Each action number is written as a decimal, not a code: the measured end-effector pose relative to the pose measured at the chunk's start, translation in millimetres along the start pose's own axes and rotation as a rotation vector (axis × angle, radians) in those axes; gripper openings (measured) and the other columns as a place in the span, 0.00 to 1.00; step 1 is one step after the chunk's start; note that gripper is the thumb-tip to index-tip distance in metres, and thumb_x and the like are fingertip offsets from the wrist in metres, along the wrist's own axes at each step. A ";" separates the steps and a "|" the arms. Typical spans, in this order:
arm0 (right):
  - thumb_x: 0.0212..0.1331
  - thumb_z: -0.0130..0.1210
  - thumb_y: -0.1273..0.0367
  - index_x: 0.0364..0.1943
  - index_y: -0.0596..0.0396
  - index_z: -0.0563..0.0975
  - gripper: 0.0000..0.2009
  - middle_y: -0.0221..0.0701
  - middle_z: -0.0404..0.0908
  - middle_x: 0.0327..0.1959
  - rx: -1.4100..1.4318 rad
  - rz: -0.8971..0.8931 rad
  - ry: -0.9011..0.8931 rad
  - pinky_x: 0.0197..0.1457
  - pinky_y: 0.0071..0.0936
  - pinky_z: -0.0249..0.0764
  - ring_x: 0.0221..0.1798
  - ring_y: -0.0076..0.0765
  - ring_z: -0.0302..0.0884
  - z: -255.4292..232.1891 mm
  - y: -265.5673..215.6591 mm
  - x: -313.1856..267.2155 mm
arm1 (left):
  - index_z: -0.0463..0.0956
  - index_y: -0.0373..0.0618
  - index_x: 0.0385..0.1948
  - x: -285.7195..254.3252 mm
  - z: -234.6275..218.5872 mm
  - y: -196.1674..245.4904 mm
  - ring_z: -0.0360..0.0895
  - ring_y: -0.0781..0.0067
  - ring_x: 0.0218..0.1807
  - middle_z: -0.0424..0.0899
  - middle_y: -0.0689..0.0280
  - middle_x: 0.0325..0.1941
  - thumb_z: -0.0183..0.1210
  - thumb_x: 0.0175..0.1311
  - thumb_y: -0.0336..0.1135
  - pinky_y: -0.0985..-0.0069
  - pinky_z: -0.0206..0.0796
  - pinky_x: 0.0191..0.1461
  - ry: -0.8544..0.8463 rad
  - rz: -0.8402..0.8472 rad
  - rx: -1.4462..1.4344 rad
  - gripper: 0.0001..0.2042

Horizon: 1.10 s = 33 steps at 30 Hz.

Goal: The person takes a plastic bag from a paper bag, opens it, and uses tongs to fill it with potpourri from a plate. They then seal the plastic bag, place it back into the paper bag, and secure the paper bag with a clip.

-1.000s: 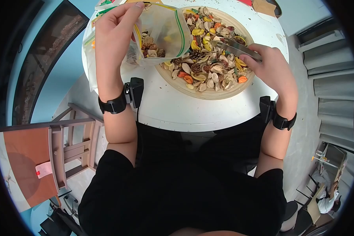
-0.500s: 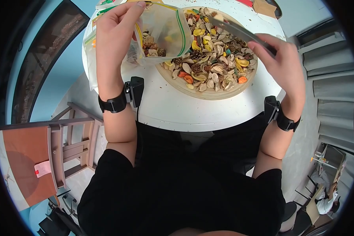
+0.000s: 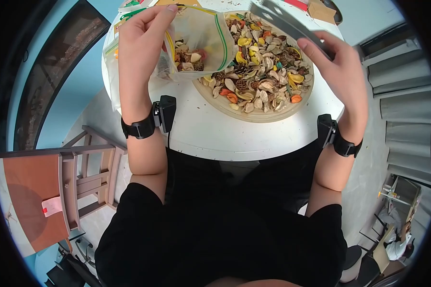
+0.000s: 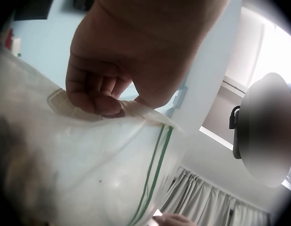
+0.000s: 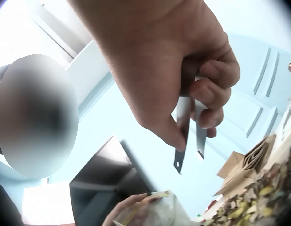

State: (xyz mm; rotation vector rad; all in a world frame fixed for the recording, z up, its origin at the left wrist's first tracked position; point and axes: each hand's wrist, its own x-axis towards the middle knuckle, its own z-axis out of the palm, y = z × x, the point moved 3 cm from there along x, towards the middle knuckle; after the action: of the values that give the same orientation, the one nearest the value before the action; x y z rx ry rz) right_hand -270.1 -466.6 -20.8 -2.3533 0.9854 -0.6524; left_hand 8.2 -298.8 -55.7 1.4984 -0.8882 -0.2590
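In the head view my left hand [image 3: 146,40] pinches the top edge of a clear zip bag [image 3: 203,36] with a green and yellow seal. The bag's mouth stands open toward the right, and dried petals and a small cone [image 3: 198,66] lie inside. My right hand [image 3: 337,67] grips metal tongs [image 3: 294,31], raised above the far side of a round wooden plate [image 3: 254,117]. The right wrist view shows the tongs' two arms apart with nothing between the tips. Potpourri [image 3: 261,86] of petals, cones and yellow and orange pieces covers the plate.
The plate stands on a round white table [image 3: 215,141]. Another plastic bag [image 3: 111,71] lies at the table's left edge. A brown paper bag [image 3: 321,12] is at the back right. A wooden chair [image 3: 93,177] stands to the left.
The tongs held a pale piece over the plate and now are raised farther back with bare tips. A pale piece now shows inside the bag. My left hand has hardly moved.
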 end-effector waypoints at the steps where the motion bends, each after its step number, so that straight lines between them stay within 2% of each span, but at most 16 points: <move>1: 0.65 0.64 0.52 0.48 0.59 0.85 0.22 0.26 0.81 0.26 -0.151 0.063 -0.026 0.32 0.20 0.65 0.27 0.18 0.70 3.0 12.2 4.6 | 0.87 0.39 0.41 4.8 -3.5 -8.4 0.66 0.89 0.31 0.77 0.78 0.26 0.65 0.69 0.42 0.85 0.54 0.35 0.014 0.023 0.009 0.14; 4: 0.64 0.64 0.49 0.49 0.60 0.85 0.26 0.30 0.84 0.28 -0.139 0.154 -0.158 0.36 0.22 0.71 0.29 0.22 0.75 28.3 53.0 17.9 | 0.87 0.40 0.40 6.3 -5.7 -11.1 0.65 0.89 0.31 0.76 0.79 0.26 0.65 0.68 0.43 0.85 0.53 0.34 0.024 0.026 0.032 0.14; 7: 0.61 0.63 0.47 0.50 0.62 0.85 0.29 0.42 0.88 0.32 -0.119 0.169 -0.209 0.45 0.31 0.80 0.34 0.36 0.88 39.2 63.5 23.3 | 0.87 0.40 0.40 6.6 -4.2 -10.7 0.66 0.89 0.31 0.76 0.79 0.26 0.65 0.68 0.43 0.84 0.53 0.35 0.016 0.017 0.040 0.14; 10: 0.61 0.63 0.46 0.50 0.61 0.85 0.29 0.43 0.88 0.32 -0.102 0.136 -0.259 0.46 0.33 0.80 0.35 0.40 0.89 39.7 55.6 21.9 | 0.88 0.40 0.40 7.4 -2.1 -11.5 0.66 0.88 0.31 0.77 0.78 0.26 0.65 0.68 0.43 0.84 0.53 0.35 0.016 0.037 0.051 0.14; 13: 0.62 0.63 0.46 0.50 0.60 0.85 0.29 0.45 0.87 0.31 -0.215 0.059 -0.189 0.45 0.35 0.80 0.35 0.45 0.88 43.6 51.5 20.3 | 0.88 0.40 0.40 7.7 -0.7 -13.4 0.67 0.88 0.31 0.77 0.78 0.25 0.65 0.68 0.43 0.84 0.54 0.35 0.007 0.029 0.039 0.14; 16: 0.64 0.62 0.49 0.50 0.60 0.85 0.26 0.42 0.86 0.30 -0.236 0.092 -0.215 0.43 0.34 0.78 0.33 0.39 0.84 48.0 44.8 17.4 | 0.88 0.41 0.41 8.2 -1.2 -14.3 0.67 0.88 0.31 0.78 0.77 0.25 0.64 0.69 0.42 0.84 0.54 0.36 0.000 0.015 0.025 0.13; 19: 0.63 0.62 0.49 0.47 0.58 0.87 0.24 0.45 0.85 0.26 -0.222 0.092 -0.203 0.42 0.37 0.79 0.32 0.48 0.86 49.0 41.1 16.0 | 0.88 0.41 0.41 8.8 -2.2 -15.2 0.68 0.88 0.31 0.78 0.77 0.25 0.64 0.69 0.42 0.84 0.54 0.35 0.005 0.049 0.047 0.13; 25: 0.63 0.63 0.52 0.43 0.58 0.87 0.21 0.43 0.83 0.23 -0.204 0.062 -0.219 0.39 0.36 0.77 0.27 0.44 0.82 52.7 45.7 17.6 | 0.88 0.40 0.41 7.5 -2.4 -14.2 0.67 0.89 0.30 0.78 0.77 0.25 0.64 0.69 0.41 0.84 0.53 0.34 0.005 0.033 0.036 0.13; 28: 0.64 0.63 0.53 0.42 0.60 0.87 0.21 0.42 0.84 0.24 -0.165 0.048 -0.208 0.39 0.35 0.77 0.27 0.41 0.82 46.0 45.6 18.5 | 0.88 0.40 0.41 8.0 -2.4 -14.8 0.66 0.89 0.30 0.77 0.78 0.25 0.64 0.69 0.41 0.84 0.53 0.34 0.001 0.031 0.025 0.13; 31: 0.65 0.63 0.54 0.43 0.62 0.86 0.21 0.39 0.86 0.27 -0.010 0.001 -0.147 0.39 0.33 0.77 0.29 0.33 0.81 34.4 49.2 17.3 | 0.88 0.40 0.41 7.6 -2.0 -12.7 0.66 0.90 0.30 0.77 0.78 0.25 0.64 0.69 0.41 0.84 0.53 0.34 0.003 0.029 0.027 0.13; 33: 0.66 0.63 0.55 0.43 0.62 0.86 0.21 0.37 0.87 0.30 0.087 0.036 -0.169 0.39 0.29 0.76 0.30 0.27 0.80 20.7 36.8 14.0 | 0.88 0.40 0.40 7.1 -1.5 -12.0 0.66 0.90 0.30 0.77 0.78 0.26 0.64 0.69 0.41 0.84 0.53 0.34 0.001 0.029 0.023 0.13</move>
State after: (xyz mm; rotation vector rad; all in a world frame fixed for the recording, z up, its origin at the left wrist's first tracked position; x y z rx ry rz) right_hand -267.7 -494.2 -55.6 -2.2671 0.9046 -0.4644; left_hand 18.2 -303.7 -64.2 1.5060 -0.9137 -0.2270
